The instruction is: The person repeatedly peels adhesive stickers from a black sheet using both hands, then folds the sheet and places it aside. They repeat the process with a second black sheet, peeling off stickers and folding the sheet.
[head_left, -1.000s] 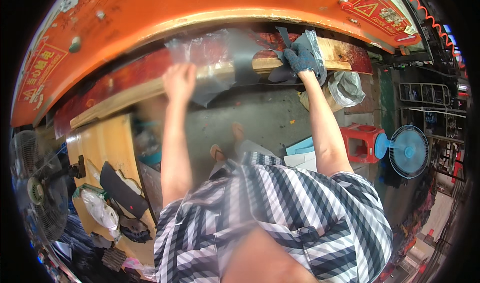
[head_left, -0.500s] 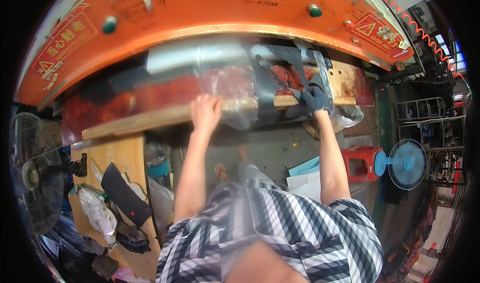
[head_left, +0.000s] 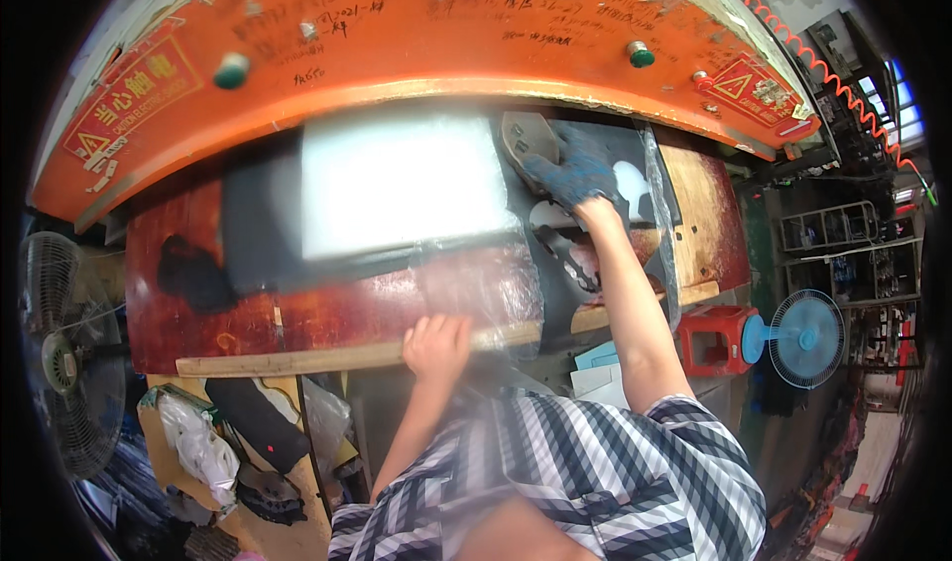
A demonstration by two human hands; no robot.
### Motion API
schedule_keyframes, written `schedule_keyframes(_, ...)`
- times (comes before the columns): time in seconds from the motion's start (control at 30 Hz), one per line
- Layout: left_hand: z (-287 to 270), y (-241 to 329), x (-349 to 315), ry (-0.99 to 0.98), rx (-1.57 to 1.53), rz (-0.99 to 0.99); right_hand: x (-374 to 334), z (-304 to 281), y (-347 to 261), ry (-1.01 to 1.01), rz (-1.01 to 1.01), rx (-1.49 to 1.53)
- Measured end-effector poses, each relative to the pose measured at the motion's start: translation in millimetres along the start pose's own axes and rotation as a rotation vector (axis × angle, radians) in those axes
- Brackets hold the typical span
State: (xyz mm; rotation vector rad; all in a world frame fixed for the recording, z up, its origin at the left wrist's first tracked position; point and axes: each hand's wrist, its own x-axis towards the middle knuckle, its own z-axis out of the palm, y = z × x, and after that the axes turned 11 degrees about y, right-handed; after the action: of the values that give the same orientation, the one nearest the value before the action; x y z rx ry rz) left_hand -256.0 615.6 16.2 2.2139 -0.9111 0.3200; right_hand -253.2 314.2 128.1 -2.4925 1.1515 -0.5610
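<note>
My gloved right hand point(head_left: 575, 168) reaches over the far right of the work table, its fingers around the edge of a flat grey shaped plate point(head_left: 530, 139) with small slots. Beneath it lies a black sheet with cut-outs point(head_left: 566, 301), under clear plastic film point(head_left: 508, 288). My bare left hand point(head_left: 437, 347) is at the wooden strip point(head_left: 337, 360) along the table's near edge, beside the film. Its fingers are curled; what they hold, if anything, I cannot make out. A bright white sheet point(head_left: 397, 184) lies on black material left of the plate.
An orange machine front point(head_left: 426, 60) with green buttons spans the far side. On the red-brown table point(head_left: 149, 313) lies a dark crumpled thing point(head_left: 193, 274). Fans stand left point(head_left: 61, 363) and right point(head_left: 805, 333), the right one near a red stool point(head_left: 712, 341). Scraps lie on a lower board point(head_left: 307, 462).
My right hand has moved away from me and left, from the table's near edge onto the grey plate. More of the table and the white sheet shows. My left hand appears lower and slightly right.
</note>
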Motion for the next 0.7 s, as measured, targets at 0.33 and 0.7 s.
schedule_keyframes(0.33,-26,19,-46,0.012,0.057,-0.01,-10,20,-1,-0.073,-0.194,-0.064)
schedule_keyframes(0.7,-32,23,-53,-0.006,0.093,-0.011,-11,-28,90,-0.277,0.342,1.056)
